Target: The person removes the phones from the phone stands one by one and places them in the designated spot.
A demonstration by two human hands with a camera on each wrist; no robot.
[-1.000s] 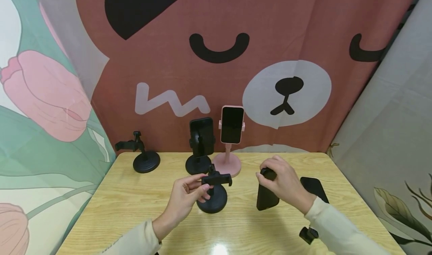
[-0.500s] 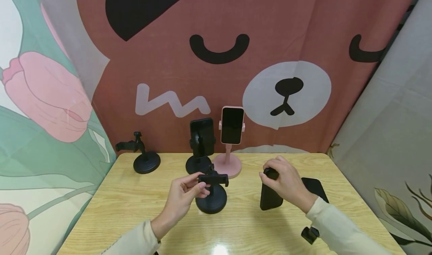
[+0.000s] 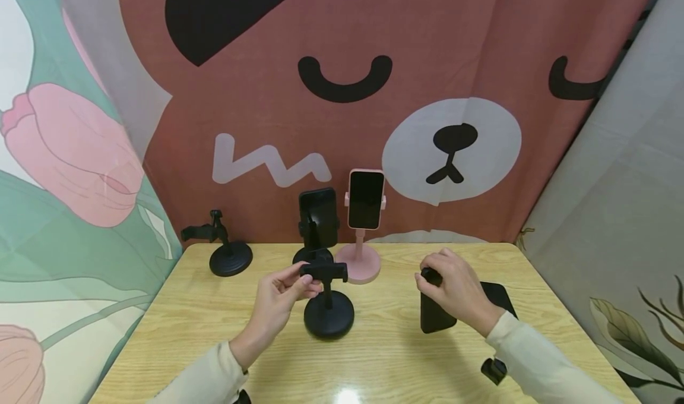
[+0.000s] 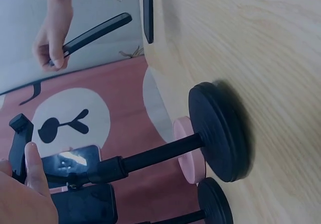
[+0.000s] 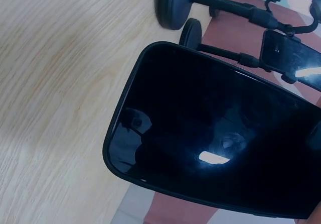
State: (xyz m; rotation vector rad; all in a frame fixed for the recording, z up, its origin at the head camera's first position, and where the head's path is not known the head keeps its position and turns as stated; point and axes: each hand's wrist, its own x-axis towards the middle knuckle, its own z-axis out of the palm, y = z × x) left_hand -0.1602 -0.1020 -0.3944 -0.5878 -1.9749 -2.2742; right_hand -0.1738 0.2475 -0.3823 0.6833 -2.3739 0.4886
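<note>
My left hand [image 3: 275, 300] pinches the end of the black clamp [image 3: 331, 271] on top of a phone stand, whose round black base [image 3: 329, 318] rests on the table. The stand's straight pole [image 4: 163, 153] shows in the left wrist view. My right hand [image 3: 458, 288] grips a black phone [image 3: 437, 316] by its upper end. That phone hangs tilted above the table, apart from the stand. Its dark glossy screen [image 5: 210, 118] fills much of the right wrist view. Part of the phone's top is hidden behind the fingers.
Behind the stand are a black stand with a phone [image 3: 319, 217] and a pink stand [image 3: 359, 261] holding another phone [image 3: 366, 199]. A black stand [image 3: 231, 258] without a phone is at the back left. Another black phone [image 3: 501, 299] lies on the table [image 3: 374, 356] at right.
The clamp in my left hand has risen and shifted left, uncovering more of the pole. My right hand has moved slightly right with the phone.
</note>
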